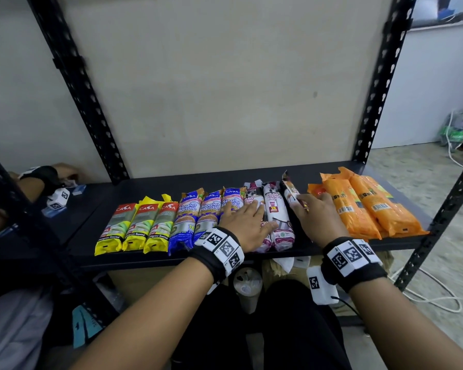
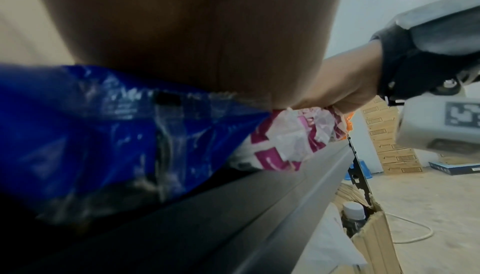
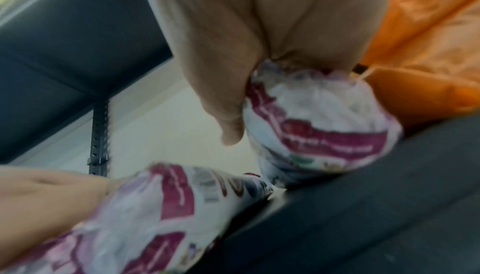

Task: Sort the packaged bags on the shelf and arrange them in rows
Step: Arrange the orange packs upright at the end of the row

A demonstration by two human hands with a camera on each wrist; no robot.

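On the black shelf point(image 1: 318, 172) lie rows of packs: three yellow-green packs point(image 1: 139, 225), three blue packs point(image 1: 206, 212), white-maroon drawstring packs point(image 1: 275, 212) and orange packs point(image 1: 364, 209). My left hand point(image 1: 254, 217) rests flat, fingers straight, across the third blue pack point(image 2: 103, 135) and the first drawstring pack point(image 2: 285, 139). My right hand point(image 1: 309, 209) grips the third drawstring pack point(image 1: 292, 194), which stands tilted on its edge between the second drawstring pack point(image 3: 168, 206) and the orange packs point(image 3: 428, 42). The thumb runs down the left side of the held pack point(image 3: 319, 124).
Black perforated rack uprights point(image 1: 78, 89) point(image 1: 380, 89) frame the shelf. Another person's hand point(image 1: 51, 177) works on the neighbouring shelf at far left. A cup point(image 1: 247, 284) and cardboard sit under the shelf. White cables point(image 1: 439, 297) run over the floor at right.
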